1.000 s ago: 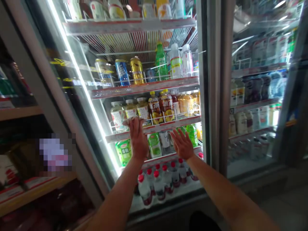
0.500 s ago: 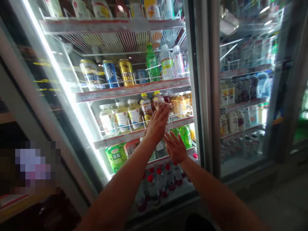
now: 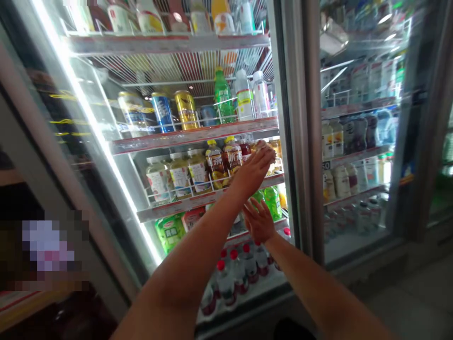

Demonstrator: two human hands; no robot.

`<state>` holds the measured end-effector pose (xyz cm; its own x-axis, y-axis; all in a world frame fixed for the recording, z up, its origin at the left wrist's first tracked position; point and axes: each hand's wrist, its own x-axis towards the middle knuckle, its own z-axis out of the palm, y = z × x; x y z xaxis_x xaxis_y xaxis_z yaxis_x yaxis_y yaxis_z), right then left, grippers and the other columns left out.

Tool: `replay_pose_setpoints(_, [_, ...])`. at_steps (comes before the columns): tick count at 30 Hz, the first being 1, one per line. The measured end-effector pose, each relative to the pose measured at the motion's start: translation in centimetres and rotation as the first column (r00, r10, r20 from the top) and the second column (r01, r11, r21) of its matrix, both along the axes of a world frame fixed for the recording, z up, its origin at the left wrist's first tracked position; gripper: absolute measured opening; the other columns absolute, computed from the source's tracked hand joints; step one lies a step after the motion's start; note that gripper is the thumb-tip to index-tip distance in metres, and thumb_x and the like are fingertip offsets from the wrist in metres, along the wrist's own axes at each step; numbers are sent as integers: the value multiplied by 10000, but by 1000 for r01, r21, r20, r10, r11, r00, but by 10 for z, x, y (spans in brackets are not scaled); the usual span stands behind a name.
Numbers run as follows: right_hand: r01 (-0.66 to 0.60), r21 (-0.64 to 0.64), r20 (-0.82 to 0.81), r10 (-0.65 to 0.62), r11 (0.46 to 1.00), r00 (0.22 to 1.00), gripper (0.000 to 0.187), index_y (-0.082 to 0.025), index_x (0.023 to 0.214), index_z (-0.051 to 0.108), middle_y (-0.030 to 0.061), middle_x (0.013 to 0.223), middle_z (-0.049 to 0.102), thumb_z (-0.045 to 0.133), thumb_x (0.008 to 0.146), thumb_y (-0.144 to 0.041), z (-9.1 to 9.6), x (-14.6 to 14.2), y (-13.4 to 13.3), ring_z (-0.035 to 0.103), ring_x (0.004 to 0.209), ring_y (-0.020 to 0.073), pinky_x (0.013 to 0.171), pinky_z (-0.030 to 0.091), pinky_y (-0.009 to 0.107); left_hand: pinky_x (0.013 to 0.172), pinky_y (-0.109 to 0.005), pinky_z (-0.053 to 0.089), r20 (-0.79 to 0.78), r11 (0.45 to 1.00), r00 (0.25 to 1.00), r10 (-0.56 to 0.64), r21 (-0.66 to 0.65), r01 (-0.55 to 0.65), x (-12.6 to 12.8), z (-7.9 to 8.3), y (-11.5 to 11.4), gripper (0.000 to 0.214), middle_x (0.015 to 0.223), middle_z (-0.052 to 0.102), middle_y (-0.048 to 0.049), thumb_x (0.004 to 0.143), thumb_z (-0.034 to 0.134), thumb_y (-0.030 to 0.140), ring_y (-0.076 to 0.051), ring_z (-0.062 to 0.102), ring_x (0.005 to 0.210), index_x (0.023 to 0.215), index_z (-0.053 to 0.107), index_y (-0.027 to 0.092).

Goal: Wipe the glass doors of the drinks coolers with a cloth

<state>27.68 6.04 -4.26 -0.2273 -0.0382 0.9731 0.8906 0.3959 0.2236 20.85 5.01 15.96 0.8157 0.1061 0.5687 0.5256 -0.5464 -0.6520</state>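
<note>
My left hand (image 3: 255,165) reaches up across the glass door (image 3: 198,87) of a lit drinks fridge. Its fingers lie over a pale, crumpled cloth (image 3: 266,146), which is mostly hidden beneath them. Behind that hand are iced tea bottles with yellow caps (image 3: 232,153) and other amber bottles, on a shelf inside. Lower and slightly to the right, my right hand (image 3: 261,219) rests with spread fingers against the door, holding nothing. Green drink bottles (image 3: 272,200) stand behind it.
Cans (image 3: 163,111) and bottles fill the shelves, with red-capped bottles (image 3: 226,283) at the bottom. A metal frame (image 3: 297,118) separates this door from a second stocked fridge (image 3: 357,137) on the right. A bright light strip (image 3: 95,132) runs down the left side.
My left hand has slid right across the glass with the cloth, uncovering the yellow-capped tea bottles. My right hand has stayed almost in place.
</note>
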Motion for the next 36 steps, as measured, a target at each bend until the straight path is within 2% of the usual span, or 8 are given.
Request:
replay_pose_setpoints(5, [-4,6,16,4,1000,1000,545,-246,1512,477,43,1357,651,505,968,-230,1,4,-4,439,1393,214,1263,197,408,1286,-435,293,-32,999,999,2,32,-1,-10,7,-2,465,1585,433,-86,1029,393,94,-241,290,1529,1483,493,111])
replay_pose_setpoints(8, [-27,-44,51,30,999,998,580,-286,1541,432,33,1370,639,515,970,-234,12,13,-10,481,1334,205,1224,244,378,1300,-453,254,57,997,998,15,74,-19,-23,19,-2,497,1599,415,-69,1020,366,73,-247,280,1534,1499,482,136])
replay_pose_setpoints(11, [-33,-103,41,38,994,998,616,-311,1580,361,49,1439,585,481,983,-223,41,25,-13,493,1325,218,1171,304,380,1299,-477,253,126,996,992,15,90,-26,-35,21,-2,513,1603,407,-70,998,395,58,-249,277,1537,1493,495,147])
replay_pose_setpoints(14, [14,-88,-183,-29,996,983,623,-279,1618,264,92,1530,494,406,1014,-224,76,33,-7,444,1399,249,1170,296,431,1294,-476,262,137,995,991,0,101,-14,-43,14,-1,501,1604,406,-74,1005,425,89,-248,270,1540,1498,489,146])
replay_pose_setpoints(17, [83,-88,-350,-109,993,930,612,-254,1641,168,116,1578,434,307,1046,-246,94,34,5,380,1470,255,1183,281,469,1289,-464,274,121,995,993,-11,102,-1,-52,8,0,515,1597,415,-79,1005,424,88,-242,271,1539,1515,465,145])
replay_pose_setpoints(25, [127,-71,-293,-142,989,945,620,-222,1648,118,130,1615,378,287,1053,-266,78,36,18,267,1548,239,1245,228,481,1290,-448,262,132,989,991,-5,145,-14,-91,9,-8,500,1601,410,-69,1012,422,99,-232,241,1549,1506,475,152])
replay_pose_setpoints(31, [123,-66,-300,-137,990,944,606,-207,1636,186,130,1608,393,311,1045,-250,80,36,16,248,1556,232,1251,237,487,1280,-462,269,215,978,976,19,201,-64,-125,-23,-16,512,1594,417,-63,1004,414,74,-263,248,1543,1504,478,161])
replay_pose_setpoints(36, [103,-87,-311,-126,991,942,603,-193,1627,229,131,1614,382,315,1034,-257,78,37,18,255,1553,236,1256,223,489,1297,-469,218,128,978,991,36,199,-62,-161,-35,-24,558,1597,411,-52,973,445,40,-251,199,1555,1513,467,180])
